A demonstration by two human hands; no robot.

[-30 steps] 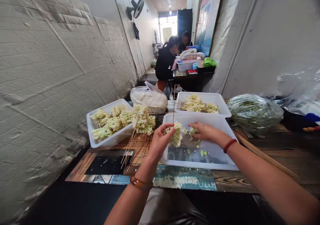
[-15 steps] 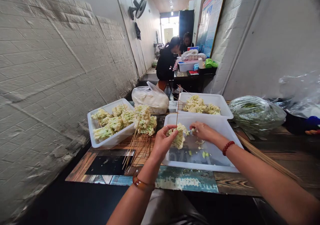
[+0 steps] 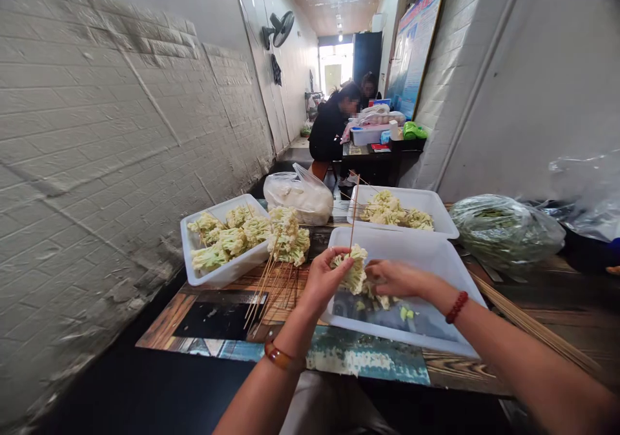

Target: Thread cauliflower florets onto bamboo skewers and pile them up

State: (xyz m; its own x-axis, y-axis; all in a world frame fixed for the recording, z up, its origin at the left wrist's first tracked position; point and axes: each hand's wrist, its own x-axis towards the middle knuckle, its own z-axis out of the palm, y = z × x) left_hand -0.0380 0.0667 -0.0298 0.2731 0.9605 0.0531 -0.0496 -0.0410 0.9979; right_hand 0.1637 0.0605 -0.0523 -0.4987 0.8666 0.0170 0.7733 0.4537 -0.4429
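Note:
My left hand (image 3: 325, 279) is closed around a cauliflower skewer; pale florets (image 3: 357, 275) bunch at the fingers and the thin bamboo stick (image 3: 355, 212) rises upright above them. Close beside the florets on the right is my right hand (image 3: 400, 278), its fingers curled together over the near white tub (image 3: 440, 315). Whatever those fingers may hold is hidden. Loose cauliflower bits (image 3: 384, 302) and green scraps (image 3: 407, 313) lie on the tub's floor below.
Left, a white tub (image 3: 227, 277) holds cauliflower skewers, more resting against its side with sticks (image 3: 261, 293) over the table. Behind stand a white plastic bag (image 3: 300, 196) and another tub (image 3: 445, 225) of cauliflower. Bagged greens (image 3: 506, 228) and bamboo sticks (image 3: 533, 322) are right. Two people sit farther back.
My right hand has moved left and down, close to the florets in my left hand. The left hand still holds the skewer. The whole view has shifted slightly.

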